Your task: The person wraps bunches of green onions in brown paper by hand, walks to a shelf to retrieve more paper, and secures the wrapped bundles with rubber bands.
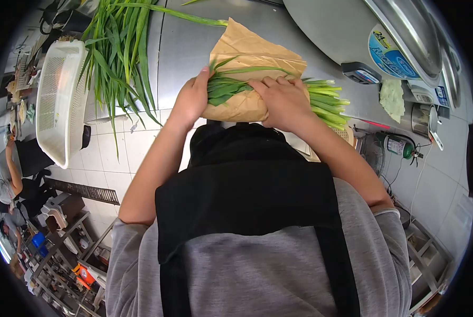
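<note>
Brown paper (252, 45) is partly folded round a bundle of green onions (326, 103) at the edge of the steel counter. Its top flap stands open, showing the leaves, while the pale stalk ends stick out on the right. My left hand (193, 99) grips the left end of the paper, thumb up along its side. Across the middle of the bundle lies my right hand (285, 101), fingers bent over the leaves and the paper; its thumb is hidden. More long green onion leaves (123, 47) lie loose on the counter at the upper left.
A white plastic basket (62, 103) stands left of the loose leaves. At the upper right are a large round metal lid (331, 26) and a blue round label (390, 50). A fan (371, 153) stands below right. Another person (6, 174) is at far left.
</note>
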{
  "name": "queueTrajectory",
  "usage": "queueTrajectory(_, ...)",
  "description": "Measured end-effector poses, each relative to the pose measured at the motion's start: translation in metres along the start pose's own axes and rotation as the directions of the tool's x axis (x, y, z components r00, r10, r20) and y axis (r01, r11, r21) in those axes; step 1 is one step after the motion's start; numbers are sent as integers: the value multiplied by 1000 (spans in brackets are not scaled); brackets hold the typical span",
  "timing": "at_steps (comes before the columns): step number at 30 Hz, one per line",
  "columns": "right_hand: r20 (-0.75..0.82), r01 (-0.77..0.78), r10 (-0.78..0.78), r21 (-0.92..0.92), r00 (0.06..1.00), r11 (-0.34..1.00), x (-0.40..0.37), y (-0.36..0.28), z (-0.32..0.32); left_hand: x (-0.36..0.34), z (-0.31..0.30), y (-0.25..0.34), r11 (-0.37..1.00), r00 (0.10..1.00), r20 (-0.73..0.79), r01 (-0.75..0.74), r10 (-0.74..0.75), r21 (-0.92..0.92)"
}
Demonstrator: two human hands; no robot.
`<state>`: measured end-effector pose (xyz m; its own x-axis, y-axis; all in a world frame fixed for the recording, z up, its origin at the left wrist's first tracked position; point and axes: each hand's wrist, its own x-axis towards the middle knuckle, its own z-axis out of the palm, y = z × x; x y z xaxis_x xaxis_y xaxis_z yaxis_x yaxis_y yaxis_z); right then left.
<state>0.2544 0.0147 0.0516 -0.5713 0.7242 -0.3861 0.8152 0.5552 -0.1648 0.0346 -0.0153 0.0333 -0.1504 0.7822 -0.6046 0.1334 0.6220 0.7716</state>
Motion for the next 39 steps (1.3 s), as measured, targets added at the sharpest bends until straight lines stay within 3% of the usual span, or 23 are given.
queueTrajectory(2,-4,-6,6,6,1000,1000,-2,-1,2,23,-2,-5,992,996,88,-23,12,124)
queueTrajectory(4,-76,22,-21,12,997,1000,-5,0,4,29,3,-2,899,975,116,-218,188,380)
queueTrajectory(6,-68,14,-11,34,998,999,-8,-1,4,28,4,1,880,962,160,-268,221,393)
queueTrajectory(8,-58,11,-8,56,998,998,-8,0,5,28,-2,6,746,903,323,-420,285,516)
queueTrajectory(9,-64,16,-12,64,998,998,-8,0,6,31,-3,9,744,902,328,-420,280,520)
queueTrajectory(11,-74,17,-11,75,997,997,-7,1,5,39,-5,16,800,871,474,-375,130,469)
queueTrajectory(15,-1,12,-12,71,1000,997,1,6,1,45,1,28,770,875,483,-333,38,544)
queueTrajectory(18,18,4,-5,76,1000,997,2,7,-3,52,2,31,666,861,508,-391,21,635)
queueTrajectory(20,41,-15,11,86,999,996,5,6,-5,61,2,25,334,762,641,-630,93,701)
queueTrajectory(23,26,-46,45,62,999,997,8,8,-4,65,0,22,271,692,711,-712,121,647)
queueTrajectory(24,87,-27,19,88,996,996,12,10,-7,65,1,21,267,686,718,-719,121,642)
queueTrajectory(26,149,-16,-2,117,989,993,18,13,-14,63,2,19,531,733,646,-642,212,553)
queueTrajectory(27,226,-22,-3,106,974,994,22,13,-19,57,4,25,531,728,651,-646,212,549)
queueTrajectory(29,306,-31,0,96,952,995,27,15,-26,43,6,46,677,793,597,-504,118,536)
queueTrajectory(30,324,-19,-19,112,946,994,29,16,-29,47,5,38,678,790,602,-506,117,533)
queueTrajectory(32,341,-11,-33,126,939,992,36,19,-32,61,4,19,645,704,532,-686,470,338)
queueTrajectory(34,445,-34,-48,174,894,984,45,24,-35,68,2,23,643,675,565,-704,475,301)
queueTrajectory(36,429,-2,-109,250,897,968,53,35,-29,74,1,30,642,645,595,-721,480,263)
queueTrajectory(38,407,33,-171,323,897,946,59,44,-25,81,1,38,721,669,699,-611,252,325)
queueTrajectory(39,443,12,-201,393,874,919,62,46,-25,83,2,43,721,668,698,-613,256,323)
